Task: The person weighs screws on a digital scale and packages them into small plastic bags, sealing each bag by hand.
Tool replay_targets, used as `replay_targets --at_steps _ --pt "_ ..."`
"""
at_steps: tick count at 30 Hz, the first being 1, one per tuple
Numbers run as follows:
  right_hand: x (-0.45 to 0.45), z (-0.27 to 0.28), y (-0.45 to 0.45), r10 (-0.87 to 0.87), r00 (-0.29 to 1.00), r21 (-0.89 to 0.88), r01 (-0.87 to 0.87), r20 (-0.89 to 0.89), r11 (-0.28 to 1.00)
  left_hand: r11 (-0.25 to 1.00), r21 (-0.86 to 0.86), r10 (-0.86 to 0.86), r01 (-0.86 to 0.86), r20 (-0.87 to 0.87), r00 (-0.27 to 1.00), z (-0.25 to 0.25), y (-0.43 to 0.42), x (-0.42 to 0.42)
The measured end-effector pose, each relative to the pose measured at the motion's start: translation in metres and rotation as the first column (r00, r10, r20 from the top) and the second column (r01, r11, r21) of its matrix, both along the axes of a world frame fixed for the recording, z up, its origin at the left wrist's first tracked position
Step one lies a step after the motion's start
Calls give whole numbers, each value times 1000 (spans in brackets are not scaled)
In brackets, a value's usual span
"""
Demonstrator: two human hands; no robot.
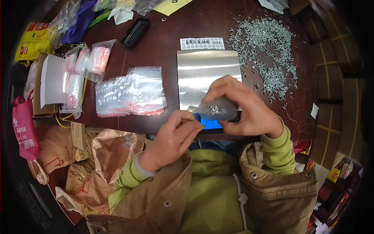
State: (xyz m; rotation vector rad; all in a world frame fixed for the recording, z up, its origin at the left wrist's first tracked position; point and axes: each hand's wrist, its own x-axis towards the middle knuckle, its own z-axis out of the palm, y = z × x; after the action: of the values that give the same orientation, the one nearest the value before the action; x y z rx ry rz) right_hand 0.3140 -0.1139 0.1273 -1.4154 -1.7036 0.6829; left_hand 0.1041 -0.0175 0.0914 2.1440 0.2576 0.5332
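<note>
A small clear plastic bag (pixel 219 110) with grey contents, blurred by motion, is held over the near part of a digital scale (pixel 206 72). My right hand (pixel 253 109) is closed around the bag's right side, thumb below and fingers above. At the bag's left end, my left hand (pixel 169 138) pinches with thumb and fingertips. Beneath the bag, the scale's blue display (pixel 210 123) is lit and partly covered, so its reading is unclear. Left of the scale lies a fanned stack of clear zip bags (pixel 132 91) with red seal lines.
Loose small screws (pixel 272 50) are spread at the back right. A label strip with handwriting (pixel 202 43) lies behind the scale. A black case (pixel 136 32) and packs of bags (pixel 80 74) are at the left. Cardboard boxes (pixel 327 85) stack up on the right; a brown paper bag (pixel 113 156) stands below.
</note>
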Motion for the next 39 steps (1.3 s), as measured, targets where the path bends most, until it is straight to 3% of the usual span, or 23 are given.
replay_targets --at_steps 2,3,6,9,11,12,13,15,20,21,24,25,34,39 --pt "-10 6 2 87 996 -123 -86 0 989 1000 -6 20 -20 15 1000 -5 -4 2" --pt "-14 7 3 105 993 -97 -100 50 990 1000 21 21 -21 24 1000 -5 -3 3" --pt "-7 18 1 46 998 -126 -40 45 991 995 96 35 -39 41 999 -3 0 2" --pt "10 -2 -2 -230 971 35 228 66 973 985 147 85 -95 72 994 7 6 0" --pt "16 -27 -6 -317 935 4 320 161 947 980 147 115 -135 140 983 12 10 1" --pt "16 -34 -6 -358 910 -8 367 209 930 992 70 91 -101 133 987 12 12 1" --pt "13 -39 -6 -361 881 32 369 305 929 998 -8 68 -67 127 990 12 13 0" --pt "6 -28 -14 -324 898 58 322 298 945 974 -228 0 18 76 997 5 13 -8" --pt "-20 -17 -33 -172 978 75 164 117 984 938 -327 -52 115 193 980 1 5 -5" --pt "-26 -15 -34 -218 969 119 204 115 972 929 -338 -83 154 216 973 1 4 -5" --pt "-35 -17 -42 -251 940 182 211 231 960 913 -403 -30 65 92 995 6 -13 -1" --pt "-39 -17 -42 -231 943 231 176 239 957 944 -317 -75 92 63 995 12 -11 1" --pt "-51 -24 -45 -201 972 234 170 118 957 941 -310 -149 133 -27 989 13 -9 -2" --pt "-48 -26 -50 -216 944 307 134 249 942 921 -364 -173 138 -66 983 12 -8 -5"
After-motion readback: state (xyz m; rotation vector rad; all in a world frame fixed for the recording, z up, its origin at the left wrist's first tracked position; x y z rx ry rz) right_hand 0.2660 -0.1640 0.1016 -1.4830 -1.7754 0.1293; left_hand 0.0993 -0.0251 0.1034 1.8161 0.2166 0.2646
